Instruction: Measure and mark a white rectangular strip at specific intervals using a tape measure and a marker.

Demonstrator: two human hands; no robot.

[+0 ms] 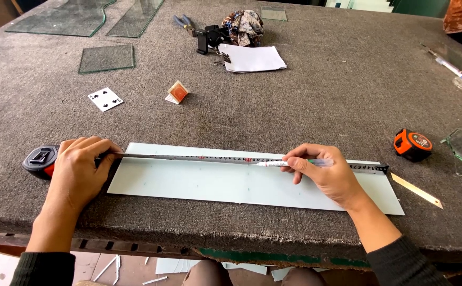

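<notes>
A long pale glass strip [231,185] lies across the grey carpeted table [315,100] near its front edge. A tape measure blade [215,158] is stretched along the strip's far edge, its black and red case [39,160] at the left. My left hand [80,169] presses the blade down beside the case. My right hand [323,175] holds a marker pen [289,163] with its tip against the blade, near the strip's middle.
An orange tape measure [413,144] and a thin brass-coloured strip [416,190] lie at the right. Glass pieces [106,57] lie at the back left, with two playing cards [105,99], white paper [252,57], pliers [184,22] and a cloth bundle [244,26] behind.
</notes>
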